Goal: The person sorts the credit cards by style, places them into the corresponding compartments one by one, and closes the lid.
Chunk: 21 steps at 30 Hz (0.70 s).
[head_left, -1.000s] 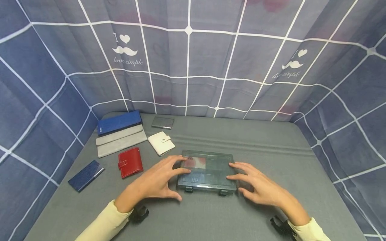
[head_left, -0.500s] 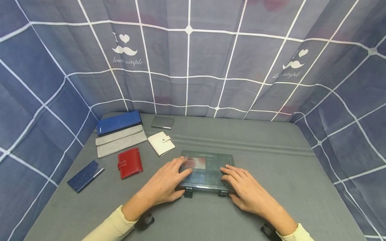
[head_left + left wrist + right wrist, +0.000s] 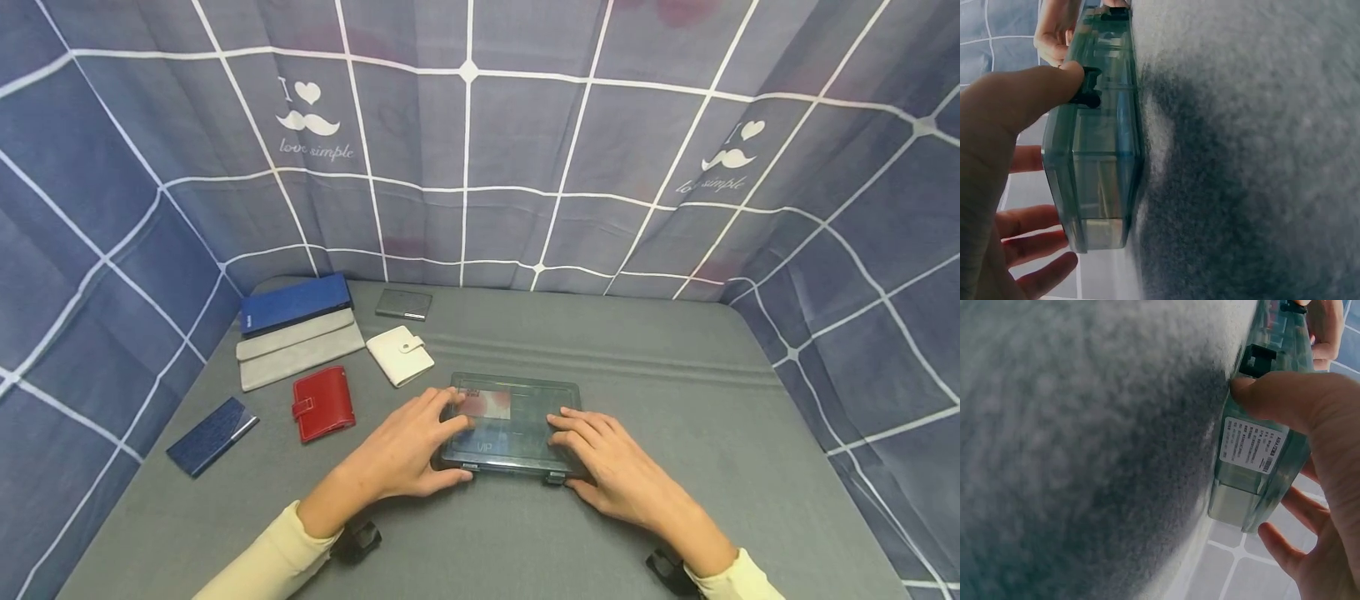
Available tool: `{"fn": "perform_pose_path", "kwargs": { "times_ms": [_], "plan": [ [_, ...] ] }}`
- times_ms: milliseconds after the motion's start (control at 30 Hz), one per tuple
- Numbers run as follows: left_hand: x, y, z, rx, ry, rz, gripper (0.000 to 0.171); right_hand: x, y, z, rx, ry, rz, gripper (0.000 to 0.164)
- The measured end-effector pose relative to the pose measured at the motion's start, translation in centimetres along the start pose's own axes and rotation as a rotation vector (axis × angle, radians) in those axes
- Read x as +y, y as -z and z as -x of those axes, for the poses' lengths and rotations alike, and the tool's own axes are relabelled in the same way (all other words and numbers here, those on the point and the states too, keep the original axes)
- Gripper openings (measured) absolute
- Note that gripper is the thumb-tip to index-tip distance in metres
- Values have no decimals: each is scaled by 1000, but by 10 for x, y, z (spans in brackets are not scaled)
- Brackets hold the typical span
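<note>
A translucent green plastic organizer box (image 3: 525, 396), lid down, lies flat on the grey cloth. My left hand (image 3: 408, 446) holds its left front corner, fingers over the lid and thumb against the black left latch (image 3: 1090, 87). At the right front corner my right hand (image 3: 626, 471) grips the box too, fingertips on the lid and thumb low on the front wall beside the right latch (image 3: 1259, 360). A white printed label (image 3: 1252, 445) shows on that wall. Through the lid I see a reddish-white piece (image 3: 486, 405) and a blue piece marked VIP (image 3: 483, 446).
To the left lie a red snap wallet (image 3: 324, 403), a dark blue card holder (image 3: 212, 436), a cream wallet (image 3: 401, 356), a grey flap wallet (image 3: 302, 351), a blue wallet (image 3: 296, 304) and a dark grey card holder (image 3: 403, 304). A checked curtain (image 3: 420, 125) encloses the table.
My hands have closed in on the box, the right one sliding inward over the lid. The left latch hung lower half a second ago; now it sits up by my left thumb.
</note>
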<state>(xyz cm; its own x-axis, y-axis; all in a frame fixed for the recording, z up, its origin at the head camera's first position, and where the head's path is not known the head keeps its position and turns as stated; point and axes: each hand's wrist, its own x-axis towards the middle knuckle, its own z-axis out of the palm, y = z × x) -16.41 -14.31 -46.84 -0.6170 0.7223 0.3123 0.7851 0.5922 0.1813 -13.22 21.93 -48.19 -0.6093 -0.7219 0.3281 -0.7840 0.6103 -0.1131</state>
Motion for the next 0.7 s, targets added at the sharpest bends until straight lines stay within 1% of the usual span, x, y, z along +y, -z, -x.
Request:
{"fn": "perform_pose_path", "kwargs": {
  "times_ms": [133, 333, 600, 700],
  "plan": [
    [0, 1, 1, -14, 15, -7, 52, 0, 0, -3, -3, 1, -1, 66],
    [0, 0, 0, -28, 31, -3, 54, 3, 1, -1, 3, 15, -13, 72],
    [1, 0, 0, -22, 37, 15, 54, 10, 4, 3, 0, 60, -38, 75],
    [1, 1, 1, -14, 38, 21, 54, 11, 5, 4, 12, 71, -51, 75]
  ]
}}
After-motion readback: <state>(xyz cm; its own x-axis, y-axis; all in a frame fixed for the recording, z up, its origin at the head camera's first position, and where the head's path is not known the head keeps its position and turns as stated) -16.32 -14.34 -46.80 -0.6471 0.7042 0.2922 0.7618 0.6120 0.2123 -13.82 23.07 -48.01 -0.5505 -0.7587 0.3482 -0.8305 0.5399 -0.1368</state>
